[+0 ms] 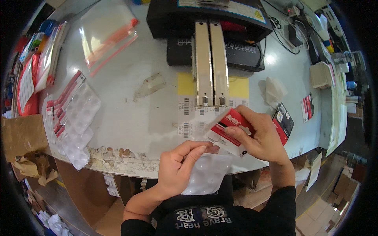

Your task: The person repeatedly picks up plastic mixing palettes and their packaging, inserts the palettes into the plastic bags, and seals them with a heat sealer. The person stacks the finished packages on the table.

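My left hand (pixel 177 169) is closed, thumb against index finger, on the upper edge of a clear plastic blister (pixel 208 173) with rounded bulges, just over the table's front edge. My right hand (pixel 262 135) grips a red and white printed card (pixel 226 131), thumb on its face and the other fingers behind. The card's lower end is close to the blister's top edge; whether they touch I cannot tell. Ahead of both hands, two long metal arms (pixel 204 63) stick out from a black machine (pixel 212 19), above a sheet of barcode labels (pixel 187 118) on the table.
Several blisters with red cards (pixel 75 118) overlap at the left. Behind them lies a clear bag with red edging (pixel 108 37). On the right are a black and red card pack (pixel 283 122), a smaller card (pixel 308 107) and crumpled white plastic (pixel 275 91). Cables (pixel 281 39) run at the back right.
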`<state>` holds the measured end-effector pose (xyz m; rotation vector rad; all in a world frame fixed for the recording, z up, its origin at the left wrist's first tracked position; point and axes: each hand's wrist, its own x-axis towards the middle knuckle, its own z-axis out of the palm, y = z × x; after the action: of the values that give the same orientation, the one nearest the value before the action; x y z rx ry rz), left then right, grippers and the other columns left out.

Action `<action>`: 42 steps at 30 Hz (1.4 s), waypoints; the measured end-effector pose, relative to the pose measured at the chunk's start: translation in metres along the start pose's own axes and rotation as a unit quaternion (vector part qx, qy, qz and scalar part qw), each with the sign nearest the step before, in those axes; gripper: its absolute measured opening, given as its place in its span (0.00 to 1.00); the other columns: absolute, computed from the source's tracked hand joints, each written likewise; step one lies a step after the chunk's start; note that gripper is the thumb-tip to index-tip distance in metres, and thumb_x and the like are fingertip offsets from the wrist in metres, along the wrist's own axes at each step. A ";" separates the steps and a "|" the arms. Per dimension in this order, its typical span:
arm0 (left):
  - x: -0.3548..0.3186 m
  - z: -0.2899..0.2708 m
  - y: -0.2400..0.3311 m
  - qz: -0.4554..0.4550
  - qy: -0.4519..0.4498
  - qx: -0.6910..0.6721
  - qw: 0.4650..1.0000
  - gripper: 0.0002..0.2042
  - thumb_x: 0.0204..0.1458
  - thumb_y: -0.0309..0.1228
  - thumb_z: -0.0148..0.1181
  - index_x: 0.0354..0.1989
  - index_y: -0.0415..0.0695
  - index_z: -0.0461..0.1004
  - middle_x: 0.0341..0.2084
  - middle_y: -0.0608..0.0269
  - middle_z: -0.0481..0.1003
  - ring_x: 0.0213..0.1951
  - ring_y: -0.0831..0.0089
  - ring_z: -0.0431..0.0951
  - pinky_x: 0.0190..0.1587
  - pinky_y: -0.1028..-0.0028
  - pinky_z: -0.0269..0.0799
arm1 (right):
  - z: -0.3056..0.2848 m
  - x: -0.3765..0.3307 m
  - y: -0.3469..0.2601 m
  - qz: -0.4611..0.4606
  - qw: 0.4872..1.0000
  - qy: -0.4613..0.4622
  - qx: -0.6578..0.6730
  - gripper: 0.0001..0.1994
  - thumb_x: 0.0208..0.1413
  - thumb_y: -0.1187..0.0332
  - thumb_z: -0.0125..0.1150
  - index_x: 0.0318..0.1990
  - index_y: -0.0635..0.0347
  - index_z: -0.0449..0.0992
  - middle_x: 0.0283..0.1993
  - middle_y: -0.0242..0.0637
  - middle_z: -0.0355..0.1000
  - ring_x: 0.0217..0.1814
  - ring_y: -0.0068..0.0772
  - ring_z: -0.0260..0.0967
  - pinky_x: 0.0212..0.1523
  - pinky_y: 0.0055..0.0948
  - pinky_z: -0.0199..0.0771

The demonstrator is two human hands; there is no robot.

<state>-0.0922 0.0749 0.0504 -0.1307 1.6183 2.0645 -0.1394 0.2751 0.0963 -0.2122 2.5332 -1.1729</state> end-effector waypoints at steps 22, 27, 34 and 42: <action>-0.010 0.003 -0.003 0.109 0.041 0.235 0.965 0.06 0.55 0.28 0.57 0.34 0.38 0.74 0.17 0.59 0.75 0.16 0.77 0.72 0.20 0.79 0.65 | 0.020 -0.010 0.011 -0.207 0.956 0.121 -0.167 0.12 0.47 0.60 0.67 0.23 0.56 0.72 0.14 0.34 0.65 0.14 0.34 0.65 0.16 0.30 0.61; -0.013 0.004 -0.003 0.138 0.058 0.270 0.951 0.05 0.55 0.27 0.57 0.32 0.38 0.75 0.14 0.62 0.72 0.15 0.81 0.69 0.19 0.79 0.62 | 0.018 -0.010 0.012 -0.186 0.967 0.120 -0.125 0.10 0.48 0.63 0.65 0.25 0.59 0.75 0.18 0.38 0.67 0.16 0.35 0.67 0.18 0.27 0.64; -0.006 -0.011 -0.017 0.115 0.226 0.144 0.956 0.09 0.58 0.28 0.54 0.31 0.34 0.74 0.17 0.74 0.68 0.22 0.88 0.60 0.23 0.84 0.56 | 0.023 -0.029 0.028 0.174 0.948 -0.008 0.266 0.11 0.52 0.68 0.64 0.34 0.70 0.78 0.25 0.37 0.74 0.20 0.23 0.70 0.21 0.20 0.69; -0.002 -0.011 -0.026 0.097 0.219 0.118 0.964 0.11 0.59 0.30 0.53 0.36 0.32 0.75 0.24 0.69 0.75 0.27 0.86 0.66 0.30 0.84 0.62 | 0.041 -0.040 0.040 0.180 0.908 0.006 0.377 0.10 0.55 0.69 0.60 0.35 0.70 0.78 0.27 0.39 0.75 0.21 0.21 0.72 0.18 0.16 0.66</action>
<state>-0.0816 0.0682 0.0251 -0.3816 2.2097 2.0648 -0.0872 0.2827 0.0508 0.4338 1.8191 -1.8527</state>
